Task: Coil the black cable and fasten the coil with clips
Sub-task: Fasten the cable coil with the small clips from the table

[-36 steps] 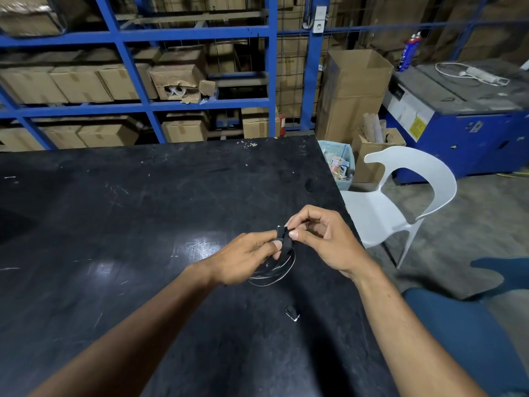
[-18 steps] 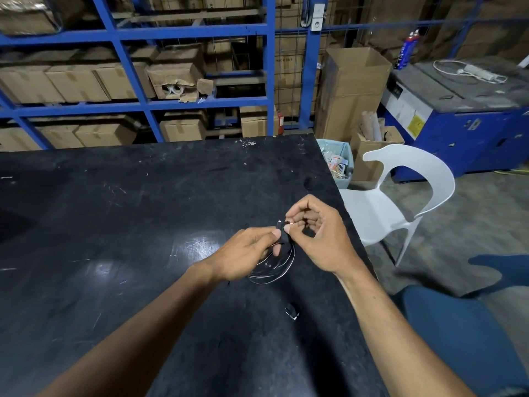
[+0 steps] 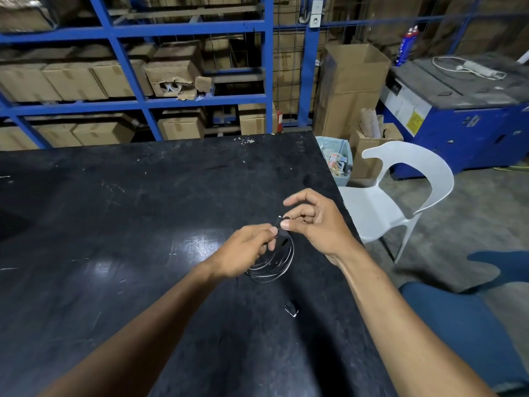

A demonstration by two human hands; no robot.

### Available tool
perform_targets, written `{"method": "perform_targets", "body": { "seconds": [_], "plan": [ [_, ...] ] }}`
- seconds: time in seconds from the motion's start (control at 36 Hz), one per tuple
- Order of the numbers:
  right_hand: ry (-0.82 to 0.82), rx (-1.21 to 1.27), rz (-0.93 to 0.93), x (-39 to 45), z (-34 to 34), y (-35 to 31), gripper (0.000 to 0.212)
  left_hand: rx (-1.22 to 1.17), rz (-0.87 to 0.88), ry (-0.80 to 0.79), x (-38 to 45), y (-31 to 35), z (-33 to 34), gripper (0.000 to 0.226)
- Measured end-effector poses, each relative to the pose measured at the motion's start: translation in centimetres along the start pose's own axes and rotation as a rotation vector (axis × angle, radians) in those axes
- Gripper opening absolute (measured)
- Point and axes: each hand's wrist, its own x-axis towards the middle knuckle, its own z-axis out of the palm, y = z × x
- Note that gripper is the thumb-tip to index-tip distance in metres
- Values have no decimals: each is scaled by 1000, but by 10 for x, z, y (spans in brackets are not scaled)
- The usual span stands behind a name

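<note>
Looks like clipping time: left hand (image 3: 246, 250) pinches the coiled black cable (image 3: 274, 263) mid-frame, right hand (image 3: 312, 224) pinches a clip (image 3: 279, 224) onto its top. Next, I'd guess, grab the spare clip (image 3: 291, 308) lying lower down.

blue shelving (image 3: 183, 100), white chair (image 3: 400, 196), concrete floor (image 3: 472, 213).

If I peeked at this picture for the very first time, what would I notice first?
Probably the two bare hands in the middle: the left hand holds a coiled black cable while the right hand pinches a small black clip at its top. Next, the big black table under them, and the white chair to its right.
</note>
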Motion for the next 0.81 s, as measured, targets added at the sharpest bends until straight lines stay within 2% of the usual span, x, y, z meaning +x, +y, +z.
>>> {"method": "perform_targets", "body": {
  "seconds": [0.11, 0.22, 0.28, 0.33, 0.39, 0.44, 0.47, 0.56, 0.61, 0.81],
  "plan": [
    [119, 28, -30, 4, 8, 0, 48, -427, -140, 118, 7, 6, 4, 42],
    [270, 148, 83, -5, 21, 9, 45, -953, -87, 251, 9, 10, 0, 39],
    [242, 291, 188, -16, 32, 19, 52, -1123, -28, 290, 10, 11, -1, 39],
    [123, 402, 272, -27, 43, 31, 68, -1229, 1, 321, 12, 12, -2, 39],
    [-4, 509, 311, -36, 54, 41, 73, -1298, 15, 347, 15, 14, -2, 39],
    [-34, 608, 313, -41, 62, 48, 70, -1328, 23, 378, 16, 14, 0, 37],
    [-14, 640, 307, -42, 65, 50, 64, -1332, 24, 393, 16, 13, 1, 37],
    [69, 716, 287, -41, 67, 50, 27, -1332, 13, 409, 16, 12, 5, 37],
    [133, 776, 287, -39, 67, 48, 12, -1318, 2, 414, 15, 10, 8, 37],
    [237, 877, 303, -37, 72, 45, 10, -1280, -23, 450, 12, 9, 15, 38]
  ]
}}
